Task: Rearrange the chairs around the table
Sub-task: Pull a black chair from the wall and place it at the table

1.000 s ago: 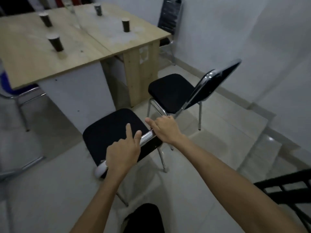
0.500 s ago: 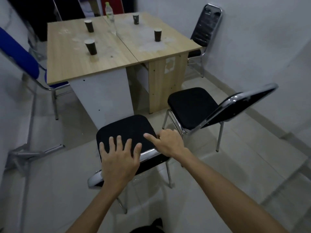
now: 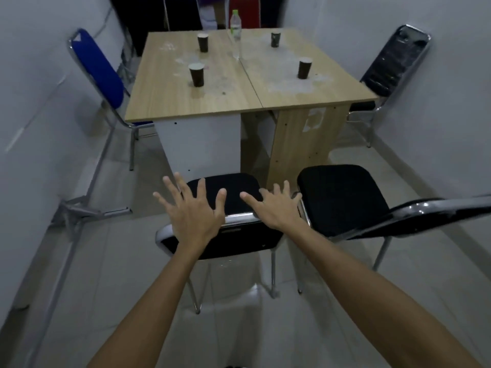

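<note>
A black chair (image 3: 240, 241) with a chrome frame stands right before me, its seat facing the wooden table (image 3: 233, 94). My left hand (image 3: 192, 212) hovers above its backrest with fingers spread, holding nothing. My right hand (image 3: 275, 208) is open too, fingers apart over the backrest's right end. A second black chair (image 3: 342, 197) stands to its right, also facing the table. A blue chair (image 3: 99, 67) stands at the table's left side and another black chair (image 3: 390, 67) at its right side.
Several dark paper cups (image 3: 196, 75) and a clear bottle (image 3: 235, 30) stand on the table. White walls close in on both sides. A dark chair (image 3: 183, 11) and a red chair (image 3: 244, 10) stand behind the table. A metal frame (image 3: 79, 208) leans along the left wall.
Both hands let go of the near chair's backrest and opened wide above it. The view swung left and now faces the table squarely.
</note>
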